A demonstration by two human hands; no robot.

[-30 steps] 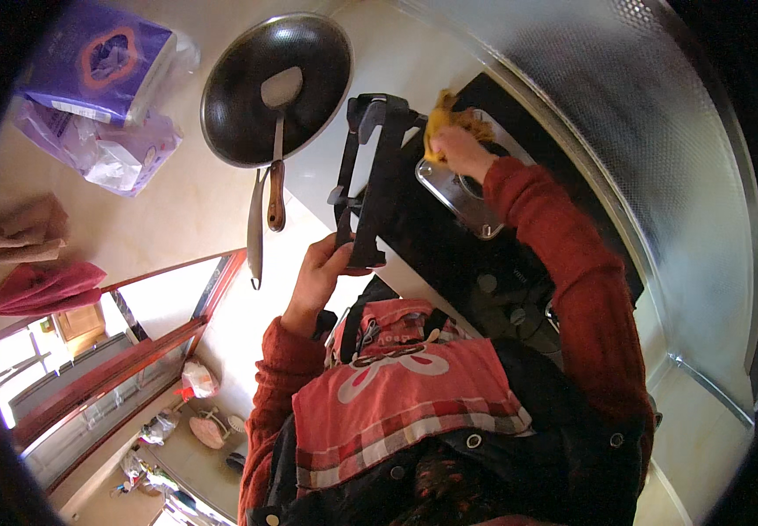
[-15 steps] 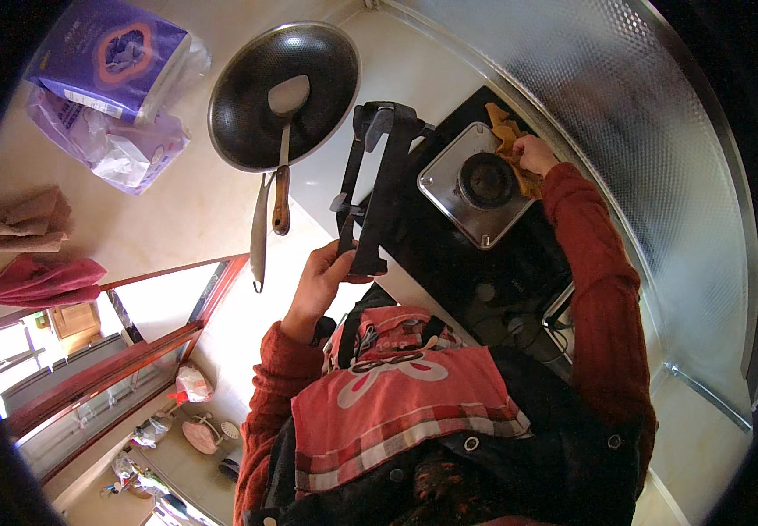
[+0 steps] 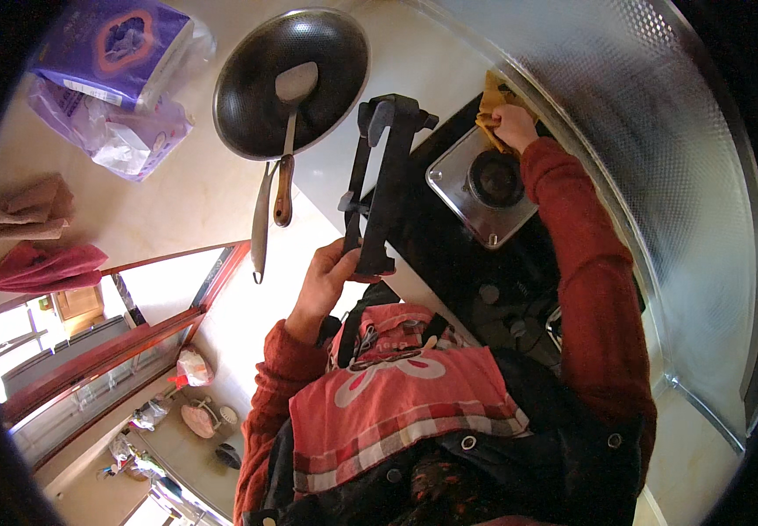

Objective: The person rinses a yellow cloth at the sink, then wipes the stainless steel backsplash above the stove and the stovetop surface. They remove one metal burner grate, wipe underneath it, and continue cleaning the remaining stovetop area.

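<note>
My left hand (image 3: 325, 279) grips the lower end of a black pot stand (image 3: 389, 188), the frame from a gas burner, and holds it up on edge beside the stove's left side. A yellow-brown cloth (image 3: 489, 103) is bunched under my right hand (image 3: 513, 130), whose fingers press it at the far corner of the square metal burner tray (image 3: 458, 178). The round dark burner (image 3: 495, 180) sits in that tray. Around it lies the black glass cooktop (image 3: 449, 263); my right forearm covers part of it and most of a second tray nearer to me.
On the counter to the left a dark wok (image 3: 247, 96) holds a spatula (image 3: 297, 83). Purple tissue packs (image 3: 116, 53) and folded cloths, one brown (image 3: 33, 209) and one red (image 3: 46, 266), lie farther left. A textured metal sheet (image 3: 651, 114) walls the cooktop's right side.
My right hand has slid with the cloth from the burner tray's right side to its far corner. My left hand still holds the pot stand in nearly the same place.
</note>
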